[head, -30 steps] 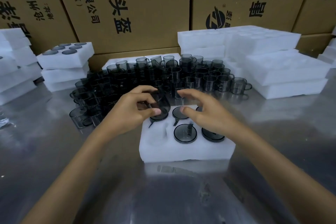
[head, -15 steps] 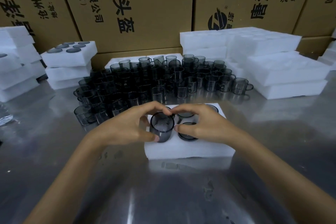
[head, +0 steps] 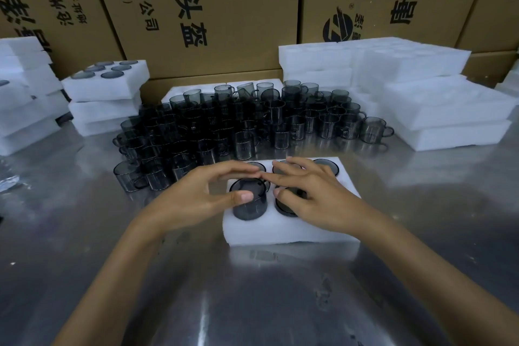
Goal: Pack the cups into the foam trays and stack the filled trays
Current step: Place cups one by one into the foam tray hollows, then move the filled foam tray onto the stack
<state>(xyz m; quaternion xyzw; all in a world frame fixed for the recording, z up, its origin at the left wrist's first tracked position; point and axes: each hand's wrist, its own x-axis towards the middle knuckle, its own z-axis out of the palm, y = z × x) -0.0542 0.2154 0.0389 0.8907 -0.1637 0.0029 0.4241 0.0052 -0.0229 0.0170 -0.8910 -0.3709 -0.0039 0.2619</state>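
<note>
So my left hand is wrapped round a smoky grey cup, thumb on the near wall and the other fingers curled over the far rim. The cup stands upright, axis vertical with the mouth facing up, and it sits partway down in the near-left pocket of the foam tray; a good part of its wall is above the foam. Can't see which way the handle points, my fingers cover that side.

My right hand grips nothing: fingers spread and flat over the tray, fingertips touching the rim of the seated cup in the near-middle pocket, index reaching left so it nearly meets my left fingertips. In the far row the rims of other seated cups show, one at the far right, all sunk flush and mouth up.

The tray lies on the metal table, long side running left to right, right in front of me. Just beyond it stands the big crowd of loose cups, mostly upright, handles every which way. A stack of filled trays is at far left, and piles of empty foam trays at far right. Cardboard boxes wall off the back.
</note>
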